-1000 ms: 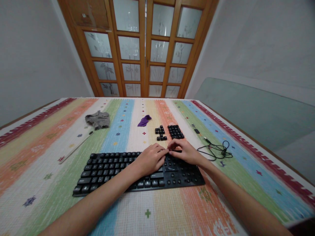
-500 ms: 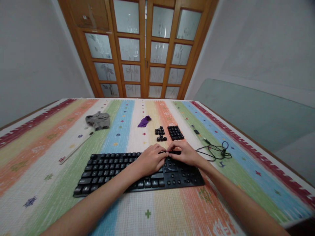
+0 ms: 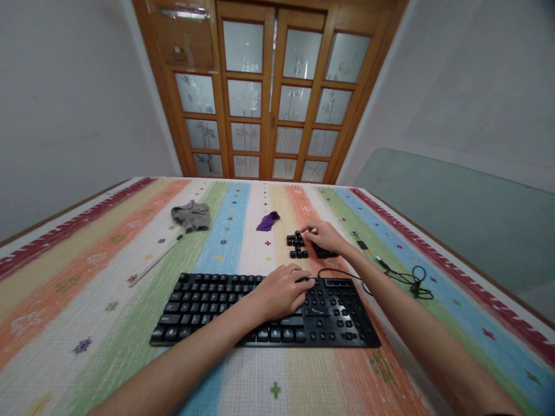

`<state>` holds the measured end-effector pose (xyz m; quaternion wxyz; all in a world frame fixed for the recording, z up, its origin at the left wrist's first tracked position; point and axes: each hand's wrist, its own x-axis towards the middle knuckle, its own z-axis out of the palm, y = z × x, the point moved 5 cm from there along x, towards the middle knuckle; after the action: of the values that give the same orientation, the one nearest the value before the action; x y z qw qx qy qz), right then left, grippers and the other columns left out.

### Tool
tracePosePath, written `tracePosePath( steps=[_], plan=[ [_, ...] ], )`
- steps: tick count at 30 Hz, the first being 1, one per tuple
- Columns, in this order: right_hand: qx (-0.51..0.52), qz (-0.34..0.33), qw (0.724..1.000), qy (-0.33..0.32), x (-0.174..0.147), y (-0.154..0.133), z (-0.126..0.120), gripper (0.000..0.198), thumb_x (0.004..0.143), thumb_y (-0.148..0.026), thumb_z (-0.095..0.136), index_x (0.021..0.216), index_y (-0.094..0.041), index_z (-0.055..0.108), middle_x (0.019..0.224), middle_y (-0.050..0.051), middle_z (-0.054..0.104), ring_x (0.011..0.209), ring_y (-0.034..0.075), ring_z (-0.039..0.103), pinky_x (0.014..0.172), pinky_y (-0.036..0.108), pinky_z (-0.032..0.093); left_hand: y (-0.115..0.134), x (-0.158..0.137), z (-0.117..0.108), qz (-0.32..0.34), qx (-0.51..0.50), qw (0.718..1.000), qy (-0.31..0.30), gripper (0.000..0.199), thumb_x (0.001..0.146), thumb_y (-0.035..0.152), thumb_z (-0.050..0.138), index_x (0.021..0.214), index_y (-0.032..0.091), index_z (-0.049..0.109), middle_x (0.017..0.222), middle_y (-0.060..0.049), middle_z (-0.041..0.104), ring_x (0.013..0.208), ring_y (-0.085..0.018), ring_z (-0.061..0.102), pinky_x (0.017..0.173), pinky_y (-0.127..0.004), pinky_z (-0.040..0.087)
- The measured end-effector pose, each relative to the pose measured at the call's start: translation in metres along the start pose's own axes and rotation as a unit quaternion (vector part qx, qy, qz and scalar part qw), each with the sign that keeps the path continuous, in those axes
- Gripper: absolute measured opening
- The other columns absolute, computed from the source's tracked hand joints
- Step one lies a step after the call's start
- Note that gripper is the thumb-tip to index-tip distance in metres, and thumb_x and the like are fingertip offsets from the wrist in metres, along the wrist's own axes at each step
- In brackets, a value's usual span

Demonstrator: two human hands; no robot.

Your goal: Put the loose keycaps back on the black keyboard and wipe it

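1. The left hand (image 3: 281,290) is lying flat on the keyboard (image 3: 208,300) near the desk's (image 3: 65,289) front edge, fingers spread.
2. The right hand (image 3: 323,237) is covering the loose keycaps (image 3: 297,245) farther back; its grip is hard to make out.
3. The cable (image 3: 407,277) is trailing toward the right edge.

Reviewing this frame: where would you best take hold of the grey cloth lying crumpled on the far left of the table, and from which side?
Probably pinch the grey cloth at its raised, bunched middle, coming straight down from above. It lies in a loose heap on the striped table cover, so its flat edges offer little to grip, and nothing beside it blocks a descent.
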<state>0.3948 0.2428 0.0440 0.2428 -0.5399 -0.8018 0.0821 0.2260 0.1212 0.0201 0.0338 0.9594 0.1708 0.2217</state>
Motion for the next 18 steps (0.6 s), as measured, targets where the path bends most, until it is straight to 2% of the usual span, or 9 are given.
tracePosePath(
  steps=[5, 10, 18],
  plan=[
    [-0.022, -0.008, 1.0, -0.017, 0.021, 0.008, 0.013, 0.025, 0.074, -0.005, 0.056, 0.082, -0.015, 0.078, 0.085, 0.007, 0.075, 0.078, 0.02, 0.065, 0.076, 0.029, 0.05, 0.004, 0.0, 0.003, 0.031, 0.01, 0.999, -0.011, 0.03, 0.098, 0.021, 0.042, 0.124, 0.012, 0.056, 0.136, -0.012, 0.058, 0.13, -0.021, 0.051, 0.111, -0.036, 0.042],
    [-0.031, -0.005, 0.999, -0.023, 0.027, 0.016, 0.02, 0.022, 0.075, -0.007, 0.057, 0.079, -0.016, 0.078, 0.08, 0.007, 0.075, 0.078, 0.021, 0.065, 0.079, 0.03, 0.048, 0.005, 0.0, 0.006, 0.033, 0.021, 0.999, -0.03, 0.032, 0.1, 0.024, 0.041, 0.125, 0.01, 0.055, 0.135, -0.014, 0.06, 0.127, -0.021, 0.055, 0.112, -0.035, 0.04],
    [-0.003, 0.004, 1.0, -0.006, 0.031, 0.016, 0.023, 0.014, 0.073, -0.008, 0.062, 0.074, -0.015, 0.074, 0.075, 0.005, 0.073, 0.073, 0.018, 0.064, 0.073, 0.028, 0.048, 0.003, 0.001, 0.007, 0.015, 0.003, 0.999, -0.044, 0.036, 0.1, 0.024, 0.042, 0.129, 0.008, 0.053, 0.137, -0.016, 0.058, 0.129, -0.022, 0.053, 0.114, -0.036, 0.039]
  ],
)
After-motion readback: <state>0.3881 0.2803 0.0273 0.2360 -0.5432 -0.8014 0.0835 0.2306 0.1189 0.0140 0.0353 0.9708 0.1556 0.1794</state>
